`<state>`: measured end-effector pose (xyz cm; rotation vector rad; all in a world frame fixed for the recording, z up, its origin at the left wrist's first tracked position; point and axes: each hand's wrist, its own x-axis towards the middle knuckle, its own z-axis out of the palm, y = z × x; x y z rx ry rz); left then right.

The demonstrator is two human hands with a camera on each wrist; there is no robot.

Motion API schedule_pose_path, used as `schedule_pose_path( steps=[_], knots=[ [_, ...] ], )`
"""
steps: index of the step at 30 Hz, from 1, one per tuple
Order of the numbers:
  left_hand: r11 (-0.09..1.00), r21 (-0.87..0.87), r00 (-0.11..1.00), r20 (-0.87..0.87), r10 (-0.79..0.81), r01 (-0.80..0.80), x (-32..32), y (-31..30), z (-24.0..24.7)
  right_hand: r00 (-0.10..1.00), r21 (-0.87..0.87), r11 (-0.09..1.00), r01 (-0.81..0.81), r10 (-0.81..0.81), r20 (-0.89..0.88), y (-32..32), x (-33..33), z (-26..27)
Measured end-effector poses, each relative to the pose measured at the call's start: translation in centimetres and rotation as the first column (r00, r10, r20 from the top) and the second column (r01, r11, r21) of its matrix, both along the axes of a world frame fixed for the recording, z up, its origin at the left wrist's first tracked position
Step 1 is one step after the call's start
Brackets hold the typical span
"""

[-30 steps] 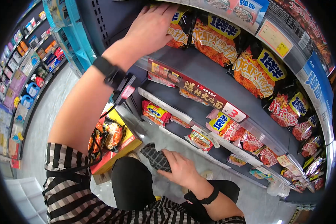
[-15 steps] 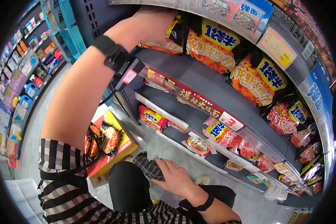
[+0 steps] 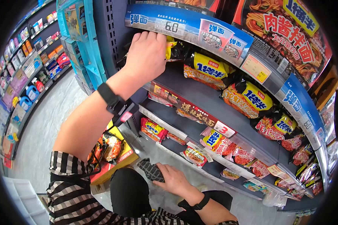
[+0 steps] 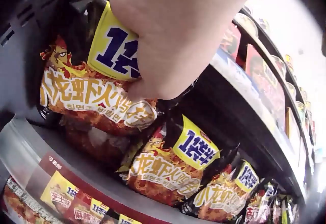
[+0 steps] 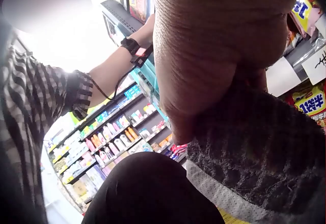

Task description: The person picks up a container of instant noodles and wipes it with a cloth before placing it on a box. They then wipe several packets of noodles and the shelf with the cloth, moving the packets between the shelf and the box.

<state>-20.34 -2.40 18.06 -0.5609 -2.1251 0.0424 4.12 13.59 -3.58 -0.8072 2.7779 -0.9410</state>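
At the left end of the upper shelf, my left hand (image 3: 146,56) grips a black and yellow bag of instant noodles (image 4: 76,89). The left wrist view shows the thumb bent over the bag's front, while the other fingers are out of sight behind it. Part of another bag shows beneath it. Lower down, near my knees, my right hand (image 3: 176,182) holds a dark grey checked cloth (image 3: 150,170). Close up in the right wrist view, that cloth looks thick and ribbed, with a lighter mesh edge.
More noodle bags (image 3: 208,69) line the same shelf to the right, behind a price strip (image 3: 191,108). A blue-labelled shelf edge (image 3: 169,24) overhangs the left hand. On the floor stands a red and yellow carton (image 3: 127,150) with noodle bags inside. Lower shelves (image 3: 165,127) hold other packets.
My left hand went from lying spread over the bag to curled around it. The head view has tilted up, showing more of the shelf above. My right hand keeps the cloth by my knees.
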Motion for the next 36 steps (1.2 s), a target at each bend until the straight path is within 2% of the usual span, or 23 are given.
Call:
schedule_pose_path(
  steps=[2, 4, 6, 7, 8, 10, 12, 13, 14, 17, 19, 23, 24, 26, 28, 29, 30, 32, 33, 34, 36],
  knots=[
    [1.000, 0.016, 0.999, -0.039, -0.024, 0.024, 1.5, -0.3, -0.4, 1.000, -0.009, 1.000, 0.006, -0.007, -0.017, 0.2, -0.2, -0.1],
    [0.999, 0.035, 0.999, 0.005, -0.040, 0.040, 3.0, -0.8, -1.1, 0.997, -0.082, 0.996, 0.037, -0.043, -0.065, 0.6, -0.5, 0.0],
    [0.996, 0.048, 0.997, -0.009, -0.071, 0.071, 3.9, -1.3, -1.9, 0.989, -0.127, 0.982, 0.141, -0.144, -0.018, 1.9, -1.5, 1.0],
    [0.998, 0.028, 0.999, -0.022, -0.048, 0.049, 4.1, -1.5, -2.3, 0.973, -0.096, 0.968, 0.233, -0.231, 0.025, 2.6, -2.1, 2.8],
    [1.000, 0.009, 0.999, -0.035, -0.028, 0.029, 4.4, -1.6, -2.6, 0.947, -0.175, 0.931, 0.320, -0.321, 0.019, 3.4, -2.5, 4.0],
    [0.998, 0.019, 0.998, -0.029, -0.062, 0.063, 5.0, -1.5, -3.0, 0.864, -0.269, 0.867, 0.419, -0.472, -0.175, 5.6, -3.3, 4.5],
    [0.999, -0.027, 1.000, 0.014, -0.026, 0.026, 5.1, -1.4, -3.5, 0.810, -0.398, 0.774, 0.493, -0.575, -0.115, 7.6, -3.5, 5.8],
    [0.998, -0.021, 0.999, -0.007, -0.052, 0.052, 5.2, -1.4, -3.5, 0.772, -0.412, 0.748, 0.521, -0.618, -0.145, 9.0, -3.9, 5.7],
    [0.998, -0.014, 0.998, -0.003, -0.058, 0.058, 5.1, -1.4, -3.6, 0.744, -0.455, 0.685, 0.568, -0.664, -0.071, 9.8, -3.7, 5.7],
    [0.998, 0.012, 0.997, -0.057, -0.056, 0.057, 5.7, -1.8, -3.1, 0.712, -0.495, 0.656, 0.570, -0.695, -0.100, 11.5, -3.8, 5.2],
    [0.996, 0.042, 0.993, -0.098, -0.070, 0.075, 6.3, -2.2, -2.8, 0.706, -0.417, 0.721, 0.553, -0.671, -0.224, 11.6, -3.6, 5.8],
    [0.993, 0.050, 0.987, -0.126, -0.100, 0.107, 9.2, -3.6, -3.1, 0.724, -0.407, 0.717, 0.565, -0.668, -0.172, 12.0, -3.5, 5.5],
    [0.988, 0.074, 0.985, -0.119, -0.129, 0.138, 10.1, -4.1, -3.5, 0.722, -0.360, 0.722, 0.591, -0.672, -0.163, 12.2, -3.3, 5.4],
    [0.990, 0.102, 0.991, -0.101, -0.087, 0.097, 12.1, -5.0, -4.1, 0.709, -0.377, 0.730, 0.571, -0.670, -0.223, 12.2, -3.4, 5.4],
    [0.980, 0.163, 0.988, -0.124, -0.094, 0.114, 13.4, -7.1, -5.6, 0.692, -0.367, 0.703, 0.609, -0.697, -0.187, 12.2, -3.3, 5.1],
    [0.980, 0.184, 0.993, -0.111, -0.052, 0.072, 14.2, -8.4, -6.3, 0.692, -0.356, 0.692, 0.628, -0.706, -0.153, 12.1, -3.2, 5.3],
    [0.974, 0.227, 1.000, -0.026, 0.003, 0.003, 15.3, -9.8, -7.0, 0.695, -0.347, 0.685, 0.640, -0.709, -0.117, 12.0, -3.0, 5.6],
    [0.891, 0.451, 0.996, 0.087, 0.015, -0.053, 17.0, -13.2, -9.6, 0.700, -0.331, 0.697, 0.636, -0.702, -0.133, 12.6, -3.2, 4.3],
    [0.864, 0.472, 0.983, 0.141, 0.121, -0.174, 18.4, -14.8, -10.1, 0.710, -0.376, 0.681, 0.629, -0.700, -0.080, 12.4, -3.2, 4.2],
    [0.871, 0.429, 0.964, 0.212, 0.163, -0.241, 19.1, -16.4, -9.8, 0.714, -0.408, 0.659, 0.632, -0.700, -0.024, 12.2, -3.2, 4.3],
    [0.771, 0.546, 0.930, 0.331, 0.163, -0.329, 20.0, -18.9, -9.7, 0.722, -0.354, 0.698, 0.623, -0.687, -0.085, 11.8, -3.0, 4.1]
  ],
)
